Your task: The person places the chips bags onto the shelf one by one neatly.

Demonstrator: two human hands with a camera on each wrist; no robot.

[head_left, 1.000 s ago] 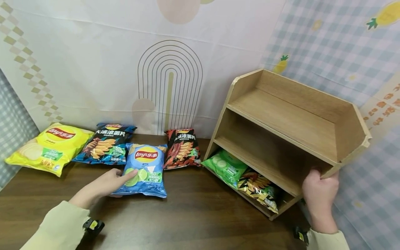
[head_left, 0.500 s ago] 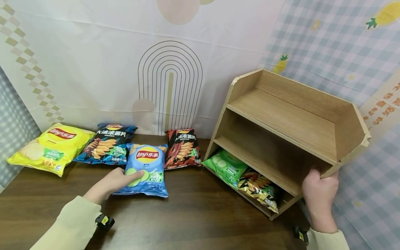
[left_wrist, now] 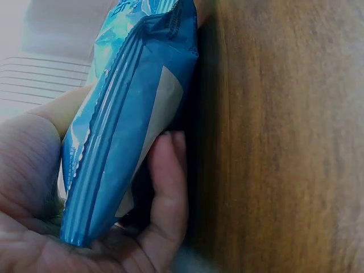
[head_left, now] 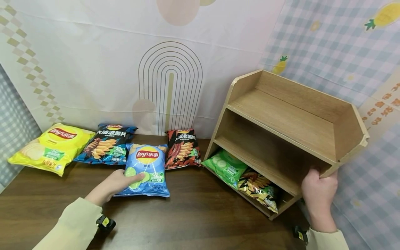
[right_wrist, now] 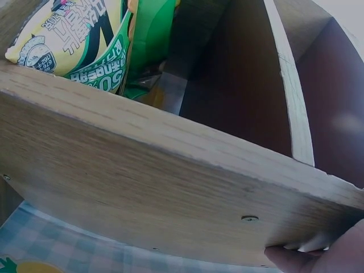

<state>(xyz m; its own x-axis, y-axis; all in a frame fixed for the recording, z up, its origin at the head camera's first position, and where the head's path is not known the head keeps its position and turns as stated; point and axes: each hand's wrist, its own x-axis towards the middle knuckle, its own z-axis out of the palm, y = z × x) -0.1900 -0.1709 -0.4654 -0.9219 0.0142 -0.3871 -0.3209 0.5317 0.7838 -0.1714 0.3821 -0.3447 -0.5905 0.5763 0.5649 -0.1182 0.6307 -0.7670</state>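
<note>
My left hand [head_left: 117, 184] grips the lower left part of a blue bag of chips [head_left: 153, 170], thumb on its front. In the left wrist view, fingers [left_wrist: 166, 187] curl beneath the bag, close over the wooden table [left_wrist: 278, 142]. My right hand [head_left: 320, 199] holds the right side panel of a wooden shelf [head_left: 300, 121], its fingers partly hidden behind the panel. On the shelf's lowest level lie a green bag of chips [head_left: 226, 168] and a black-and-yellow bag of chips [head_left: 257, 189]. The middle and top levels hold nothing visible.
A yellow bag of chips [head_left: 51, 147] and a dark blue bag of chips [head_left: 106, 144] lie at the left against the wall cloth [head_left: 103, 69]. Between the blue bag and the shelf is a black-and-red bag of chips [head_left: 183, 149].
My left hand has shifted slightly right along the blue bag, and the bag's lower edge has moved a little right. The right hand and the shelf stay in place.
</note>
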